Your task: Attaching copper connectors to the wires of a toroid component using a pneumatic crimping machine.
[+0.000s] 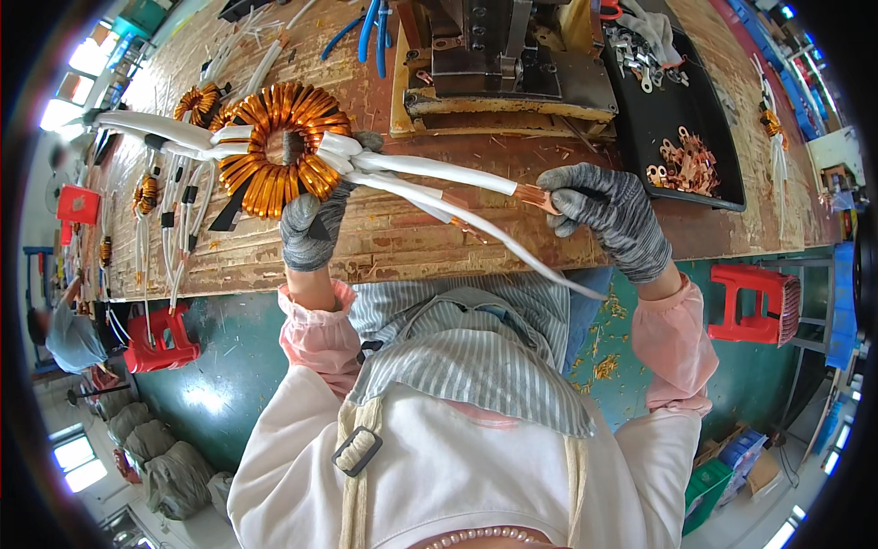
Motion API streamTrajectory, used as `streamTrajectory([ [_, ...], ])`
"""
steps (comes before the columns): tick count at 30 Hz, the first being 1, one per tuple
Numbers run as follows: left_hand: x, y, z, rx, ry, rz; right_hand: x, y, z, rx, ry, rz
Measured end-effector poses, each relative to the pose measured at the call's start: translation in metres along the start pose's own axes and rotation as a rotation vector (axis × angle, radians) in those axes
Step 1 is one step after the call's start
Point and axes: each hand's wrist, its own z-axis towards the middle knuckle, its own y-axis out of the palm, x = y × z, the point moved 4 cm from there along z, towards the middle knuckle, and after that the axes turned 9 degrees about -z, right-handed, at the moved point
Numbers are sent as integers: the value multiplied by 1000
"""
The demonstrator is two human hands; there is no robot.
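Observation:
My left hand (311,229), in a grey knitted glove, grips a large toroidal coil (251,169) wound with shiny copper wire, raised above the workbench. Its fingers are partly hidden behind the ring. White-sleeved leads (439,172) run from the coil to the right, and others stretch left. My gloved right hand (608,215) pinches a flat copper terminal lug (538,196) at the bare copper end of the uppermost lead. Below it, a second lead shows a bare copper end (466,227), and a longer white lead droops past the bench edge.
A heavy metal press (503,87) stands at the bench's middle. Right of it, a black tray (677,101) holds silver and copper lugs (690,165). Blue-handled pliers (370,37) lie behind. Smaller coils (146,194) with leads are at left. Red stools (754,302) stand on the green floor.

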Motion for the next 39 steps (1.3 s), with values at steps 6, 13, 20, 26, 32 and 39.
streamTrajectory([
  [6, 10, -32, 33, -114, -5, 178, 1, -6, 14, 36, -11, 223],
  [13, 13, -90, 43, -96, -18, 357, -2, -4, 34, 58, -73, 251],
  [20, 23, -25, 41, 2, -2, 145, -11, 5, 28, -17, -202, 324],
  [26, 26, 4, 39, -73, -26, 41, -16, 12, 23, 56, -170, 226],
  [32, 23, 21, 26, -98, 71, -36, -13, 18, 18, 11, -100, 256],
  [39, 13, -2, 13, -51, 209, -323, 3, 38, 8, -117, 141, 435],
])
